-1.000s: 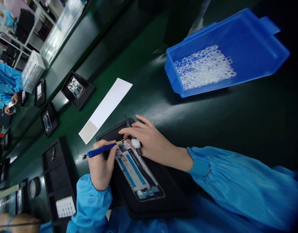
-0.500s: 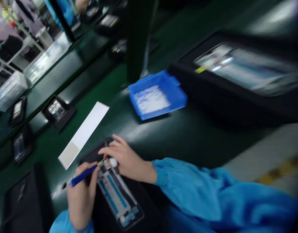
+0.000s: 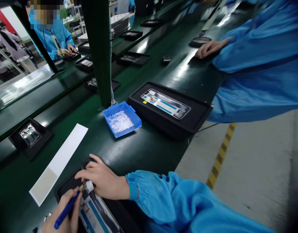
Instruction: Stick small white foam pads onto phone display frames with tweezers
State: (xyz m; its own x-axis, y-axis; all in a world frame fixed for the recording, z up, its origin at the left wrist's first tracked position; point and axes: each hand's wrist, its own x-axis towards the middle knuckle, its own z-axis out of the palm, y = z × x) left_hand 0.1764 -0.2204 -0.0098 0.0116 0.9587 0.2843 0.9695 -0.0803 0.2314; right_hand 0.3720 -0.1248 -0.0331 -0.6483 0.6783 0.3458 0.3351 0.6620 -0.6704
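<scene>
View: mine swung right since earlier.
Left hand (image 3: 56,213): pinching blue, pale-tipped pen-shaped tool (image 3: 66,210).
Right hand (image 3: 104,179): beside it; grip hidden, I can't tell.
Silver, blue-striped phone frame (image 3: 97,217): at their fingertips, lower end cropped.

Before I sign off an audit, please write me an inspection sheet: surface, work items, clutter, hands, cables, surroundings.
Surface: glossy green bench.
Work items: opened phone-like device on a black tray, partly out of view.
Clutter: blue bin of small white pieces; white strip; second device on its own tray.
Left hand: holds a blue-handled tool, tip at the device's upper end.
Right hand: at the device's upper end, beside a white piece; grip unclear.
Cables: thin dark strand near the second device's tray, perhaps a cable.
Surroundings: green post, co-worker's hand, striped floor tape.
</scene>
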